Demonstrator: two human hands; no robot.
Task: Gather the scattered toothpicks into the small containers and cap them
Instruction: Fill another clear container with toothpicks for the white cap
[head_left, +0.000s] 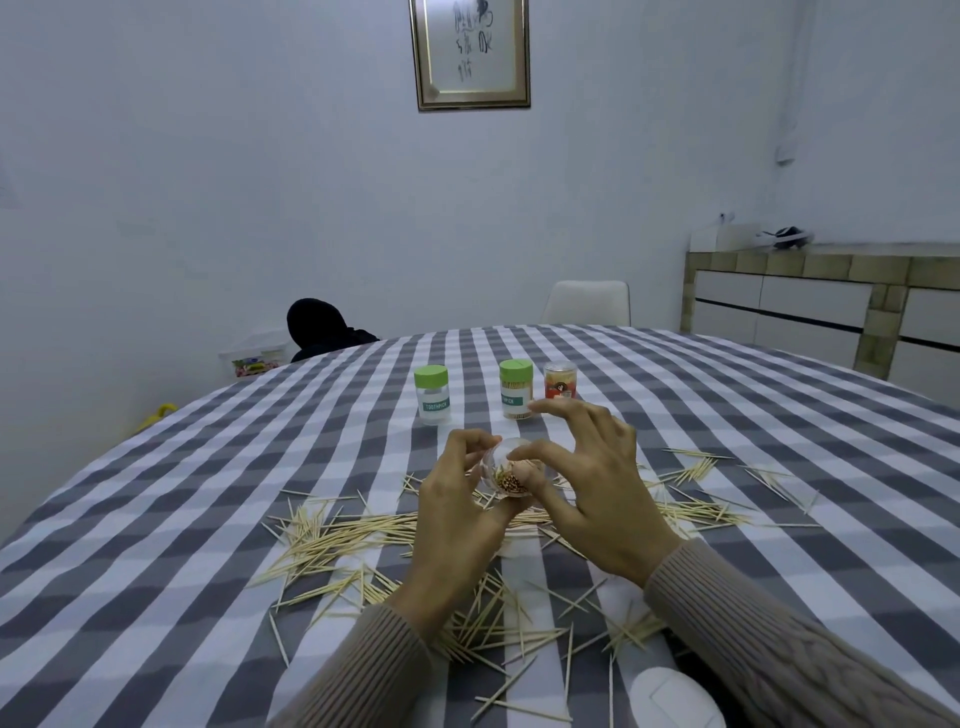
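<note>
My left hand (457, 514) grips a small clear container (506, 470), tilted with its open mouth toward me and toothpick ends showing inside. My right hand (587, 483) is at its mouth, thumb and forefinger pinching at the toothpicks, the other fingers spread. Many loose toothpicks (332, 540) lie scattered over the checked tablecloth (156, 571) around and below my hands. Farther back stand a green-capped jar (432, 395) that looks empty, a green-capped jar full of toothpicks (516, 389), and a red-labelled clear-capped container (560, 380).
A white oval object (675, 699) lies at the near table edge by my right sleeve. A white chair (587, 303) stands behind the table, a dark bundle (322, 330) at the far left edge, and a cabinet (831, 306) along the right wall.
</note>
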